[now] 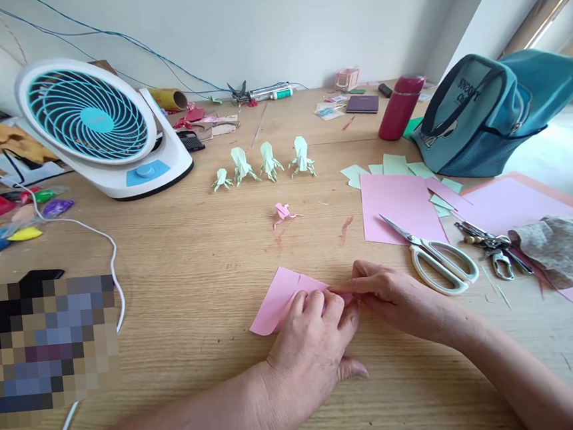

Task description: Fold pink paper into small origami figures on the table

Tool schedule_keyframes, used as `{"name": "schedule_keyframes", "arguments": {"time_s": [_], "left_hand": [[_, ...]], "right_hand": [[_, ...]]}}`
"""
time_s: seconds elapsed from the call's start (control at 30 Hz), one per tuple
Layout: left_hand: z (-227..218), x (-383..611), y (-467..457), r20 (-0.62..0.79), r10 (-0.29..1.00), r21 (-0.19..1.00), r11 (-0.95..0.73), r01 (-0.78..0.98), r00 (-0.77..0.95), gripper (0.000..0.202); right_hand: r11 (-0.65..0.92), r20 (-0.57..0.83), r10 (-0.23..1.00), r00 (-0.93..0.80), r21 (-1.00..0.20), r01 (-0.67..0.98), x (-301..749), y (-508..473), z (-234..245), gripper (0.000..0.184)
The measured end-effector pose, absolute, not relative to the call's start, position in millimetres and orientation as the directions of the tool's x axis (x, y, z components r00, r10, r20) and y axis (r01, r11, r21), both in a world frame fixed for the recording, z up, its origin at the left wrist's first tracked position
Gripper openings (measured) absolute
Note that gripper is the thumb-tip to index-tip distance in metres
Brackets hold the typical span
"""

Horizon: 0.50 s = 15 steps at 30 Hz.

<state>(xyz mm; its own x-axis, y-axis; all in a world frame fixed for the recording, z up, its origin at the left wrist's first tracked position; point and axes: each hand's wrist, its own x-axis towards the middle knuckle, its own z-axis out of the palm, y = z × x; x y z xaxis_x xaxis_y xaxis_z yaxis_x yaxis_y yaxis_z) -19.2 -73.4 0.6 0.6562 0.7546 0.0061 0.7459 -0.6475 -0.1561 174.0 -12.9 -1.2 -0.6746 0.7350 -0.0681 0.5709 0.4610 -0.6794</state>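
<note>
A pink paper sheet (276, 299) lies partly folded on the wooden table (195, 263) in front of me. My left hand (312, 336) rests on its right part, fingers pressed down on the fold. My right hand (388, 293) pinches the paper's right edge, fingers closed on it. Beyond them sits a small pink origami frog (282, 213). Farther back stand several pale green origami frogs (262, 163) in a row.
White-handled scissors (435, 255) lie on pink sheets (399, 208) at right, beside keys (490, 247) and a crumpled cloth (563, 247). A teal bag (493, 113) and red bottle (400, 108) stand behind. A white fan (95, 124) and cable (92, 232) occupy the left.
</note>
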Motion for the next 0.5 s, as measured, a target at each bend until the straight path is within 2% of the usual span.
{"name": "schedule_keyframes", "arguments": {"time_s": [0.13, 0.3, 0.5], "left_hand": [[2.0, -15.1, -73.4, 0.013, 0.768, -0.175, -0.629, 0.757, 0.641, 0.085], [0.1, -14.3, -76.0, -0.001, 0.787, -0.139, -0.611, 0.78, 0.617, 0.086], [-1.8, -14.4, -81.1, 0.004, 0.806, -0.123, -0.587, 0.8, 0.592, 0.084]], "right_hand": [[0.494, -0.089, 0.694, -0.714, -0.663, 0.563, 174.7, -8.5, 6.3, 0.034], [0.542, -0.079, 0.68, -0.729, -0.615, 0.573, 175.5, -5.8, 5.3, 0.027], [0.594, -0.015, 0.669, -0.743, -0.59, 0.547, 176.8, -9.4, 4.3, 0.034]]}}
